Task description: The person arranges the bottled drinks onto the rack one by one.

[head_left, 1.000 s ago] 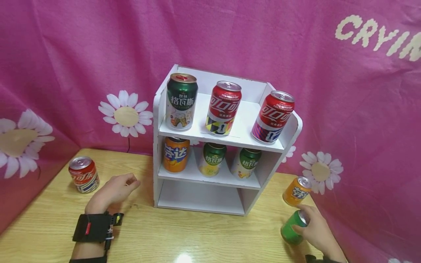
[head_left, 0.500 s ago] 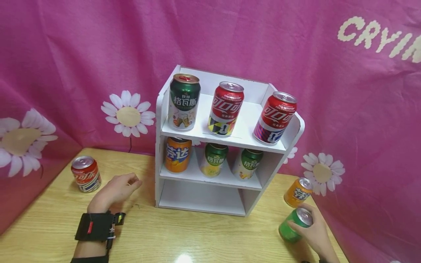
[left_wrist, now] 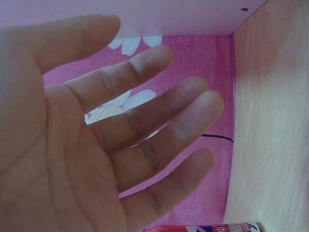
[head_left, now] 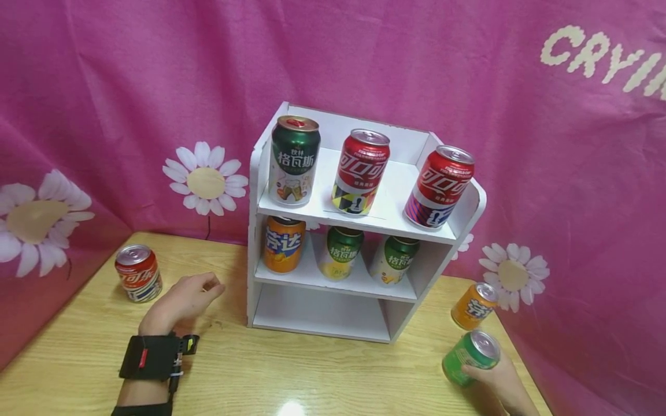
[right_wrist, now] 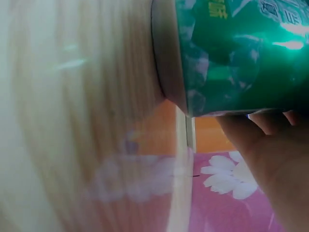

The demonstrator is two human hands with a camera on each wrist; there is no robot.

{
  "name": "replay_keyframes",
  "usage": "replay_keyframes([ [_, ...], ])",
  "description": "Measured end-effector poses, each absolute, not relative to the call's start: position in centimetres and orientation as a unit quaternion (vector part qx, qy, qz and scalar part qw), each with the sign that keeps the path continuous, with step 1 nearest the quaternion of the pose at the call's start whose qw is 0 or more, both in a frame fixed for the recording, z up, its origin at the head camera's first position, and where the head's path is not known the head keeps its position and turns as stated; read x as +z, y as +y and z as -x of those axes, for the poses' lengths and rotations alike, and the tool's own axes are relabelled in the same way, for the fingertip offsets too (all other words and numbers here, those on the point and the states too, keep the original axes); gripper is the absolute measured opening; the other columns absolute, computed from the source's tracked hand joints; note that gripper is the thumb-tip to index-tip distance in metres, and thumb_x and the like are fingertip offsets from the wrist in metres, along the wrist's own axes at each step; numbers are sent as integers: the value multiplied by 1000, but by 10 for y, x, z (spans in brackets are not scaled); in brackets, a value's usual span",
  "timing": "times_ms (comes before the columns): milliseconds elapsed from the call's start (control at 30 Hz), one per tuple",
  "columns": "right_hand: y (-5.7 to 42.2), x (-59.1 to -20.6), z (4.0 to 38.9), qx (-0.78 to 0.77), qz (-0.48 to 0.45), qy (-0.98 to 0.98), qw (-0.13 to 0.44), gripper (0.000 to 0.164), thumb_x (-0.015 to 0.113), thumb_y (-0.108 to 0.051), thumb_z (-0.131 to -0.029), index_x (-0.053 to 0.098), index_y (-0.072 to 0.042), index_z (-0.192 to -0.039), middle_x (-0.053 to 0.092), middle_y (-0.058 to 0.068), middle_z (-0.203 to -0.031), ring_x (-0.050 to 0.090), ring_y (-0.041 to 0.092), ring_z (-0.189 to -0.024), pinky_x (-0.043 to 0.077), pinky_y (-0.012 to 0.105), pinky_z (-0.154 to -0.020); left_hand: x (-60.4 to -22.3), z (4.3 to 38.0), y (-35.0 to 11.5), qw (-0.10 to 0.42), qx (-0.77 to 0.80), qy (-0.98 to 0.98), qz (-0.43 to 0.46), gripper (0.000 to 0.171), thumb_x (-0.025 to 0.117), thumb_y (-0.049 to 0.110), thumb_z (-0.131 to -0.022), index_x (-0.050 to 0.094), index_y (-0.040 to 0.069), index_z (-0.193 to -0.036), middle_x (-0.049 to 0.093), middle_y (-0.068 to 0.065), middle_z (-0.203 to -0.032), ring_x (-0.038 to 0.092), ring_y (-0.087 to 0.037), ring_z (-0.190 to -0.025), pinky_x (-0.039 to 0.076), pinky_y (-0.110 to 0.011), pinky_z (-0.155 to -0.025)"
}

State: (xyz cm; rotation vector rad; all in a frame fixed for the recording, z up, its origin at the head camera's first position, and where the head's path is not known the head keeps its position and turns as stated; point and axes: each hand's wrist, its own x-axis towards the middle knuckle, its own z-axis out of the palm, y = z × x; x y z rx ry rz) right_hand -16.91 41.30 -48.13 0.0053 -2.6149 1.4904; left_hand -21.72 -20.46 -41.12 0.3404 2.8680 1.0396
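My right hand point(head_left: 500, 378) grips a green soda can point(head_left: 466, 359) at the right of the table, thumb across its near side and the other fingers hidden behind it. In the right wrist view the green can point(right_wrist: 246, 58) shows its bottom rim close over the wood, with the hand point(right_wrist: 273, 159) along its side. My left hand point(head_left: 187, 297) holds nothing; its fingers are spread and relaxed in the left wrist view, palm point(left_wrist: 63, 154) in sight. A red cola can point(head_left: 138, 274) stands just left of that hand. Behind the green can stands an orange soda can point(head_left: 473, 306).
A white three-level shelf point(head_left: 322, 335) stands mid-table. On its top level are a green-and-white can point(head_left: 295, 162) and two red cola cans point(head_left: 361, 172); an orange can point(head_left: 283, 245) and two green-yellow cans point(head_left: 340, 254) fill the middle one. A pink flowered cloth point(head_left: 218, 63) hangs behind.
My right hand has closed round the green can, its fingers passing from the top rim to behind it. The can's top now tips slightly more into view. The left hand stays put.
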Motion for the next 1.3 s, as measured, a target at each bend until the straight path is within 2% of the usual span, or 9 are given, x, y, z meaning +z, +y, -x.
replay_keyframes([
  [133,408,-477,172,442,30,-894,72,79,81,-10,-74,34,3,-136,58,8,-113,54,-2,-92,45,19,-79,-409,218,-204,39,337,934,-112,28,51,28,-98,61,2,-104,64,-14,-104,58,-33,-98,47,-49,-79],
  [200,405,-475,173,421,39,-903,71,79,82,-15,-74,34,3,-135,56,17,-117,54,3,-94,45,22,-80,-409,218,-203,42,336,934,-112,29,50,29,-98,60,2,-105,63,-14,-104,58,-32,-97,48,-48,-79],
  [267,401,-473,175,406,51,-910,70,82,82,-21,-74,34,3,-136,55,22,-120,55,12,-98,46,26,-81,-409,218,-203,44,334,935,-114,29,50,29,-98,60,2,-105,63,-14,-103,58,-32,-97,48,-48,-79],
  [400,394,-471,177,388,71,-916,74,88,83,-32,-73,33,2,-137,54,24,-122,55,30,-106,46,40,-85,-412,219,-201,46,331,935,-118,28,50,27,-98,60,2,-105,64,-14,-103,58,-33,-98,48,-48,-80],
  [533,383,-468,180,382,75,-916,99,90,82,-38,-72,34,1,-137,54,25,-121,54,38,-108,46,49,-86,-414,220,-202,45,324,938,-117,28,50,27,-98,61,2,-105,63,-15,-103,58,-34,-99,47,-49,-80],
  [667,370,-461,182,376,68,-915,131,90,83,-38,-71,36,0,-137,55,25,-120,55,38,-107,46,52,-87,-413,220,-204,37,318,939,-123,26,51,26,-97,61,2,-102,64,-16,-102,58,-37,-99,47,-50,-80],
  [900,349,-443,174,350,61,-923,151,96,83,-44,-68,35,1,-137,54,27,-121,56,40,-105,47,55,-84,-412,221,-201,35,319,938,-129,25,51,24,-97,61,1,-102,64,-16,-101,58,-36,-97,47,-50,-79],
  [1167,332,-437,168,321,22,-921,217,83,86,-38,-66,44,-2,-129,61,20,-109,62,36,-94,51,52,-77,-410,221,-198,41,322,937,-128,28,51,26,-98,61,1,-104,64,-17,-102,58,-36,-98,47,-50,-79],
  [1300,320,-431,165,322,15,-920,223,82,87,-38,-65,45,-4,-126,63,18,-106,63,33,-91,52,51,-75,-410,220,-198,45,321,938,-124,28,50,26,-98,61,1,-104,64,-17,-103,58,-36,-98,47,-50,-79],
])
